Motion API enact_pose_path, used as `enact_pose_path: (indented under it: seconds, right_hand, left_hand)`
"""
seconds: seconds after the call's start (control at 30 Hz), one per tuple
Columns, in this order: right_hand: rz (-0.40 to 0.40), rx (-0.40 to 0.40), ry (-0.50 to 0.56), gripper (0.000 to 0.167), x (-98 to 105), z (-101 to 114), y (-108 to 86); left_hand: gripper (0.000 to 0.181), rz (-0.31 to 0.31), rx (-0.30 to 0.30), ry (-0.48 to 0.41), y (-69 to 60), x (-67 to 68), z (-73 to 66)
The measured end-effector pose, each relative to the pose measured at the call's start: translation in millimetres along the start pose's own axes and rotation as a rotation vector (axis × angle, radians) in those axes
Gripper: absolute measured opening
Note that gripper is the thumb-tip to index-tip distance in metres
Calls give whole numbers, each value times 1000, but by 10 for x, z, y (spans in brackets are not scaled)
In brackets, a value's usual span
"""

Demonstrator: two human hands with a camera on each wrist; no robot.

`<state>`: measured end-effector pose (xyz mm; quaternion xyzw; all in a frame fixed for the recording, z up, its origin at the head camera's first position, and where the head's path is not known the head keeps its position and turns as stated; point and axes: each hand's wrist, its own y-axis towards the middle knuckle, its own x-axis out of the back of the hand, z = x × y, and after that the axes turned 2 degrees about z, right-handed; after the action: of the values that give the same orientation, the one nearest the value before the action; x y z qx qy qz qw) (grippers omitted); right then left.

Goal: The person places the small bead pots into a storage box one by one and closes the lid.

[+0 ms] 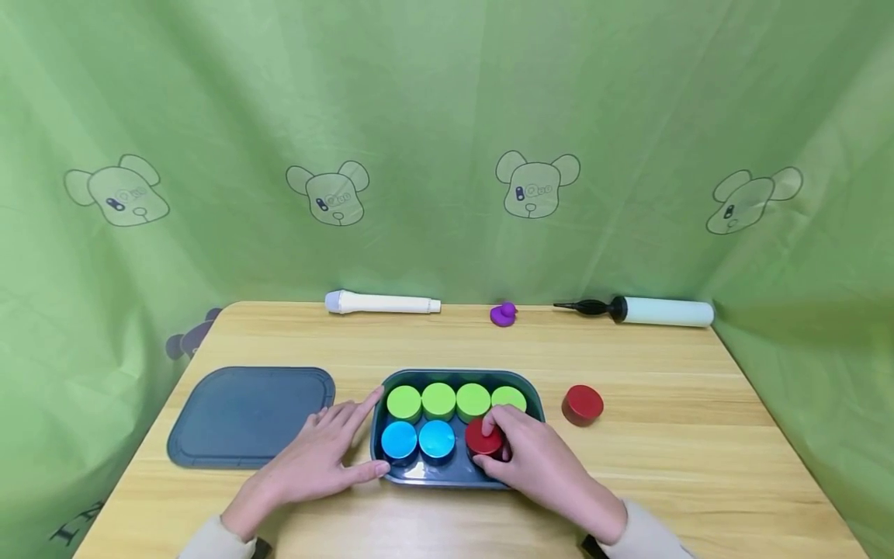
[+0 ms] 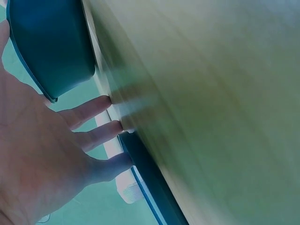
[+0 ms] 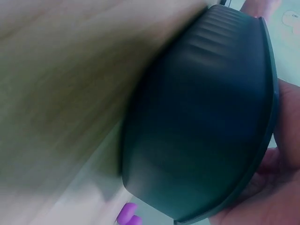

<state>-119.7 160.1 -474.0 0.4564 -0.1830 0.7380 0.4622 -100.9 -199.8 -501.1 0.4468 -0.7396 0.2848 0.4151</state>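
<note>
In the head view, a dark blue-grey rectangular tray [image 1: 454, 480] with raised walls stands in front of me. Several lime-green cylinders [image 1: 438, 401] line its far row, and two blue cylinders [image 1: 418, 441] sit at its near left. My right hand [image 1: 543, 460] pinches a red cylinder [image 1: 483, 437] at the tray's near right, partly covering it. With fingers spread and straight, my left hand [image 1: 314, 462] touches the tray's left rim. The right wrist view shows mostly the tray's outer wall [image 3: 201, 108]; its contents are hidden there.
A second red cylinder [image 1: 583, 405] lies right of the tray. To the left is a flat dark lid [image 1: 244, 415], partly under the left hand's fingers. Along the back edge lie a white toy microphone [image 1: 384, 303], a purple duck [image 1: 504, 314] and a hand pump [image 1: 663, 311].
</note>
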Motion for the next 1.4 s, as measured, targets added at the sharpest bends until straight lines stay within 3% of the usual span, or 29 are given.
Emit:
enact_pose_path:
  seconds: [0.3,0.5,0.83,1.03,1.4]
  right_hand:
    - [23,18,-39,35,2,9,16]
    - [89,3,8,33,47,-5,45]
    - [109,21,62,41,70,-44,26]
    - [97,17,65,40,59,-46,3]
    - [26,-10,222,34,132,-29,-36]
  left_hand:
    - [101,-3,-1,-6,-2,7,-8]
    - [101,-3,-4,5,16,12,2]
    - [101,-6,-3,6,11,3,10]
    - [101,0,0,-1,0,-19,2]
    - [100,-10,-8,22,4,-17,1]
